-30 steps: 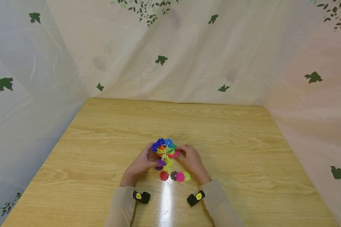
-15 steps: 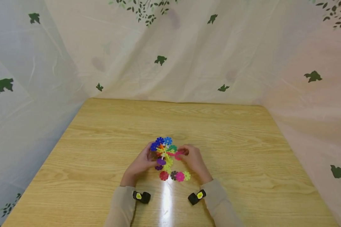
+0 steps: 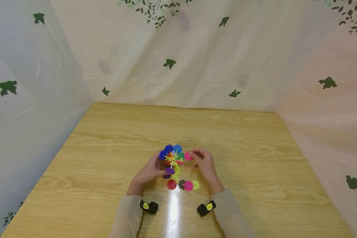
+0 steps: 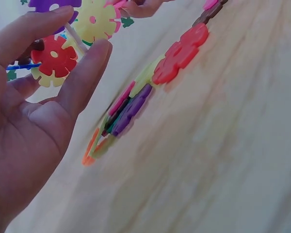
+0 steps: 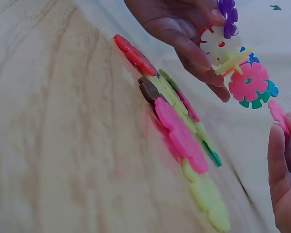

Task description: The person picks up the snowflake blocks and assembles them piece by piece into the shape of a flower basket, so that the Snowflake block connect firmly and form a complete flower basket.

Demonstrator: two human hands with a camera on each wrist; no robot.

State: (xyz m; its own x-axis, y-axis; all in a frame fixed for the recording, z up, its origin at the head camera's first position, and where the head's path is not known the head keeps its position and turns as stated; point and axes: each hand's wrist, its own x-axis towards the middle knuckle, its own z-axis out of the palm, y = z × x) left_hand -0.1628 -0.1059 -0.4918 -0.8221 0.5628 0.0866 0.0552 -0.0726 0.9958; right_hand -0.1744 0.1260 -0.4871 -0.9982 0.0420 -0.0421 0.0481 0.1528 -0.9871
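Note:
My left hand (image 3: 148,172) grips a cluster of interlocking snowflake discs (image 3: 173,161) in blue, green, red, yellow, white and purple, held above the table. Its thumb lies by a purple disc (image 3: 170,170). On the cluster's right side, my right hand (image 3: 204,167) pinches a single pink disc (image 3: 188,156) between thumb and fingertips. In the right wrist view, that pink disc (image 5: 279,115) stands just apart from the cluster, close to another pink disc (image 5: 250,81) fixed on it. The left wrist view shows a red disc (image 4: 56,56) of the cluster below the left fingers.
Loose discs lie on the wooden table (image 3: 241,138) below the hands: a red one (image 3: 171,184), a dark brown one (image 3: 182,184), a pink one (image 3: 188,185) and a yellow one (image 3: 196,184). More lie partly under the cluster. A pale curtain (image 3: 131,72) surrounds the table.
The right hand has shifted slightly away from the cluster and up, carrying the pink disc from low beside it to near the green disc. The left hand keeps its hold almost unmoved.

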